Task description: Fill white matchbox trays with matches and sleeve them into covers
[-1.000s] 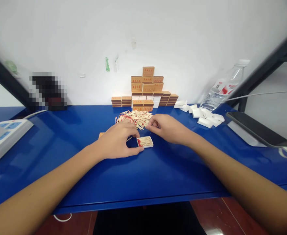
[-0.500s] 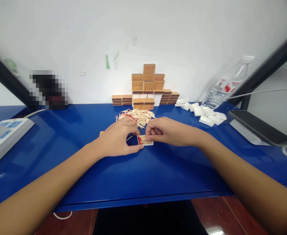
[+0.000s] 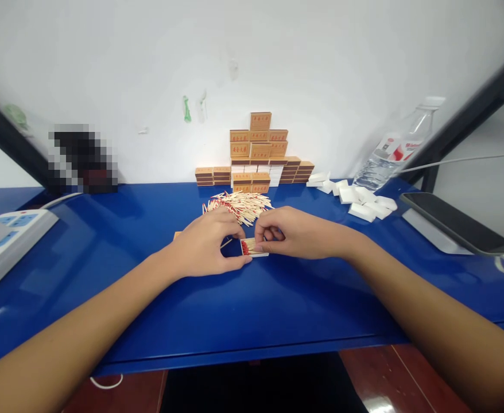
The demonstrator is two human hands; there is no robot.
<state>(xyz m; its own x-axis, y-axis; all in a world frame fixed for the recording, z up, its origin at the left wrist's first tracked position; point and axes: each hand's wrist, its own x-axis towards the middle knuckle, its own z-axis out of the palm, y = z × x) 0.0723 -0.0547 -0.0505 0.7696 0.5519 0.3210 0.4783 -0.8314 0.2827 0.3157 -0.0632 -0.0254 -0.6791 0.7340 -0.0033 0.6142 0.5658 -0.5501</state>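
Observation:
A small white matchbox tray (image 3: 251, 248) with red-tipped matches in it lies on the blue table (image 3: 252, 310). My left hand (image 3: 204, 244) curls around the tray's left end, thumb against its near edge. My right hand (image 3: 295, 232) rests on the tray's right side, fingers pinched together over the matches. A loose pile of matches (image 3: 241, 205) lies just behind both hands. A bit of a tan box sleeve (image 3: 177, 234) peeks out from behind my left hand.
Tan matchboxes (image 3: 256, 155) are stacked against the wall. Several white empty trays (image 3: 359, 201) lie at the right, near a plastic water bottle (image 3: 396, 152) and a phone (image 3: 458, 221) on a stand. A white power strip (image 3: 6, 235) sits at the left edge.
My right hand moved from the match pile down onto the tray and pinched over its matches. My left hand stayed on the tray.

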